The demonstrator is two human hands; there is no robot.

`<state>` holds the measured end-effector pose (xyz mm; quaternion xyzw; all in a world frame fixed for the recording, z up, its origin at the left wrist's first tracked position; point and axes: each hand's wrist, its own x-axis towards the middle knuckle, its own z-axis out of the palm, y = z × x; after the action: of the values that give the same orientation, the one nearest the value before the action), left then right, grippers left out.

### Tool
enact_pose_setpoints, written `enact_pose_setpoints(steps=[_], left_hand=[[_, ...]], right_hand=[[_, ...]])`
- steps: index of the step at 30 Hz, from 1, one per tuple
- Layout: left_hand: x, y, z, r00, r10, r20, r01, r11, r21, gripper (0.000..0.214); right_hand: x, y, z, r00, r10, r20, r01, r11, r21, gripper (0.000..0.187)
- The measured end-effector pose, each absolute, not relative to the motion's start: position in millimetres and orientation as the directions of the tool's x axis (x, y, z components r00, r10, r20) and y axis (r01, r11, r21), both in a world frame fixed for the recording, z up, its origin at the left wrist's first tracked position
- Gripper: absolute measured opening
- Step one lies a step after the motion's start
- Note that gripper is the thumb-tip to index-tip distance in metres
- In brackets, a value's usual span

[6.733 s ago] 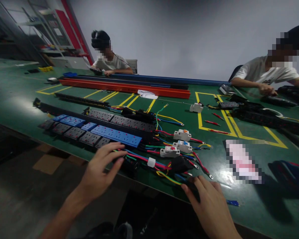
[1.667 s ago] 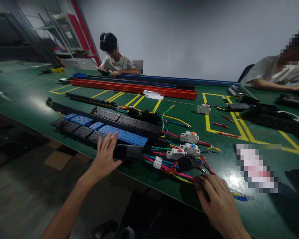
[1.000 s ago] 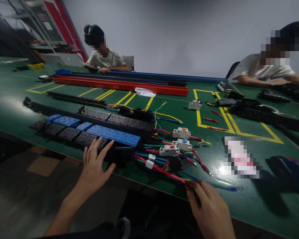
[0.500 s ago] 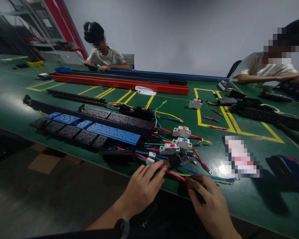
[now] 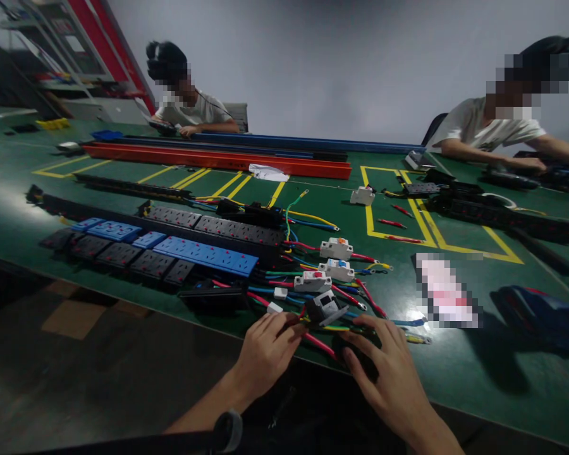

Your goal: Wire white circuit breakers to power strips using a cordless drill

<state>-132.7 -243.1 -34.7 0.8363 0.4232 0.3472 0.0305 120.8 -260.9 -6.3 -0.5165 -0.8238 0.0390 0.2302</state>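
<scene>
My left hand [image 5: 271, 346] is closed at the table's near edge, its fingertips pinched on the wires behind a black-and-grey socket module [image 5: 326, 308]. Red wire [image 5: 320, 345] runs from there to my right hand [image 5: 389, 361], where its end disappears at the thumb and forefinger. The right hand's other fingers arch over a yellow-green wire [image 5: 336, 328]. Just beyond the module lies a white breaker with a red switch [image 5: 313, 281]. Small white connectors [image 5: 275, 308] sit by the left fingers. What lies under the right palm is hidden.
Blue and black socket strips [image 5: 206, 253] stretch to the left. More breakers [image 5: 336, 248] with loose wires lie beyond my hands. A blurred pink-white object [image 5: 446, 291] and a dark blue tool [image 5: 540, 316] lie right. Orange rails [image 5: 218, 161] and two people [image 5: 194, 110] are across the table.
The socket module has tipped, and its grey face now shows more. My right hand and the red wire's end have moved down and left. The whole view has shifted slightly.
</scene>
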Motion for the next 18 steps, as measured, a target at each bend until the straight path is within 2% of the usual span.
enact_pose_setpoints(steps=[6,9,11,14,18], left_hand=[[-135,-242,-32,0.442,0.716,0.540,0.665,-0.666,0.339,0.026],[-134,-243,-30,0.456,0.710,0.538,0.668,-0.672,0.321,0.031],[-133,-244,-30,0.463,0.706,0.537,0.671,-0.675,0.309,0.034],[-133,-245,-31,0.466,0.713,0.523,0.686,-0.665,0.295,0.038],[-135,-245,-37,0.476,0.707,0.522,0.674,-0.675,0.300,0.041]], right_hand=[[119,-246,0,-0.345,0.884,0.316,0.846,0.439,-0.304,0.012],[113,-243,9,-0.327,0.898,0.294,0.843,0.417,-0.339,0.025],[107,-241,11,-0.299,0.895,0.331,0.829,0.416,-0.375,0.033],[99,-235,9,-0.276,0.868,0.414,0.791,0.449,-0.415,0.038],[92,-225,5,-0.255,0.870,0.423,0.720,0.463,-0.517,0.040]])
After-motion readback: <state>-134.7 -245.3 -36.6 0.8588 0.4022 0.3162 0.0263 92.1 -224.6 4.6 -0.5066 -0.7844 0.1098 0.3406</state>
